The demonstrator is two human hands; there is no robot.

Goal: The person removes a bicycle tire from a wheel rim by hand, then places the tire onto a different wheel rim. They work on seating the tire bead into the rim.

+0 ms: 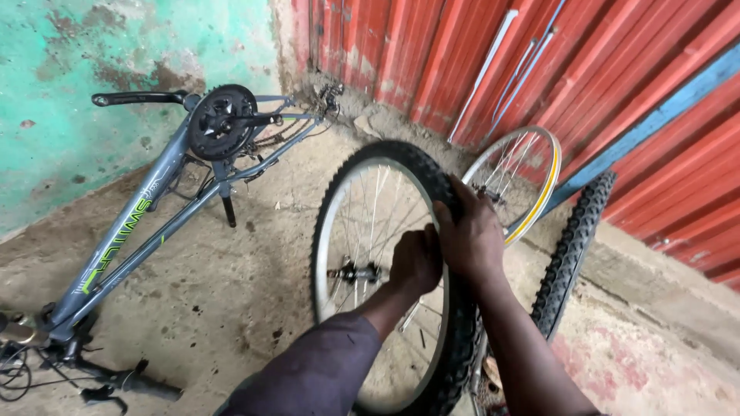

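Two hands press tyre onto rim

Both grip one upright wheel point(370, 270) at centre. Leftward, a wheelless grey frame point(154, 208) lies upturned on concrete. The left hand point(416, 260) curls tight over the tyre's edge, apparently steadying it; the right hand point(472, 235) clamps the tread. Behind, a bare rim point(532, 173) and loose tyre point(574, 246) lean against red sheeting, crowding the right.

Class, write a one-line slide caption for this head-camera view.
Both hands, left hand and right hand, press the knobby tyre onto a spoked wheel, grey bicycle frame lying nearby.
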